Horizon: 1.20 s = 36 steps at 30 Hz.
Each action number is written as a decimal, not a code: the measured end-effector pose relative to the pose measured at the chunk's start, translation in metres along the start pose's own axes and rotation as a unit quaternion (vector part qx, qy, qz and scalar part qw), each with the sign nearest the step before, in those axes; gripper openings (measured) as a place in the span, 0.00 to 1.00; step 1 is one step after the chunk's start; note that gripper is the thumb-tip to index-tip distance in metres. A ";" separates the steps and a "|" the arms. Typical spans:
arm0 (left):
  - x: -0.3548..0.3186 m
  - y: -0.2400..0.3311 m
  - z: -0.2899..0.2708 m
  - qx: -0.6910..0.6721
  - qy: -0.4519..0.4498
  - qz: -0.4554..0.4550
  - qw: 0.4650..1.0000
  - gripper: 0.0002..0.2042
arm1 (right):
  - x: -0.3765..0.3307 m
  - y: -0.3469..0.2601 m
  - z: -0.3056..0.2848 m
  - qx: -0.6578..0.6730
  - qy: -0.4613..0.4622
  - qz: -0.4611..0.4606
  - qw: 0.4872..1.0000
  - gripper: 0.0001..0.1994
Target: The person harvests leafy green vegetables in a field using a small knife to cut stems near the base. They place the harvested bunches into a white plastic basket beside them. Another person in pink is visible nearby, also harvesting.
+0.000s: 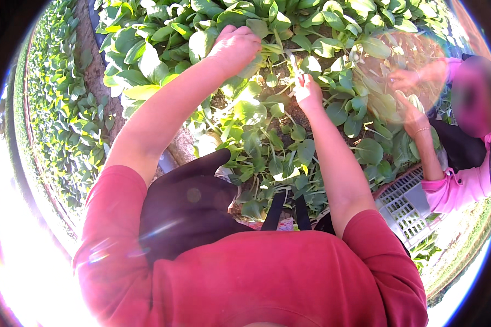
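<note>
My left hand (pixel 236 50) is closed around the leaves of a bok choy plant (pixel 271 48) in the bed in front of me. To its right, my right hand (pixel 309 95) grips a small knife (pixel 292 61), whose narrow pale blade points away from me toward the base of that plant. The handle is hidden inside my fingers. Cut or loose leafy greens (pixel 278 147) lie in sun and shade between my forearms, below both hands.
At the right, a co-worker in a pink top has one hand (pixel 414 117) among leaves and the other (pixel 403 79) just beyond. A pale plastic crate (pixel 406 204) stands beside them. A bare soil furrow (pixel 93 65) separates this bed from another leafy row (pixel 65 114) at left.
</note>
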<state>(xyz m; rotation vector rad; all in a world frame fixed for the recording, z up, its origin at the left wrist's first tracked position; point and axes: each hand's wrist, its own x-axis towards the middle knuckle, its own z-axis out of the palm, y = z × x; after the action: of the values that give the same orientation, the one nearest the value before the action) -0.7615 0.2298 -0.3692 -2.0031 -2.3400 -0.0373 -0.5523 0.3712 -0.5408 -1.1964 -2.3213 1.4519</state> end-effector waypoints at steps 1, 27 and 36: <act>0.001 -0.003 0.003 -0.002 -0.003 -0.002 1.000 0.09 | 0.000 0.006 -0.002 0.063 -0.028 0.033 0.997 0.10; -0.028 0.028 -0.041 -0.115 0.012 -0.038 0.993 0.17 | -0.065 -0.065 -0.070 0.268 -0.144 0.190 0.934 0.10; -0.087 0.094 -0.098 -0.319 0.064 -0.047 0.944 0.25 | -0.096 -0.134 -0.101 0.644 -0.160 0.118 0.739 0.17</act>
<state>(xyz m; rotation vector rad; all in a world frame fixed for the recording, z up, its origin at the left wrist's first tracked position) -0.6524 0.1533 -0.2792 -2.0159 -2.5445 -1.0190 -0.5099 0.3452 -0.3536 -0.7521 -0.6546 2.6968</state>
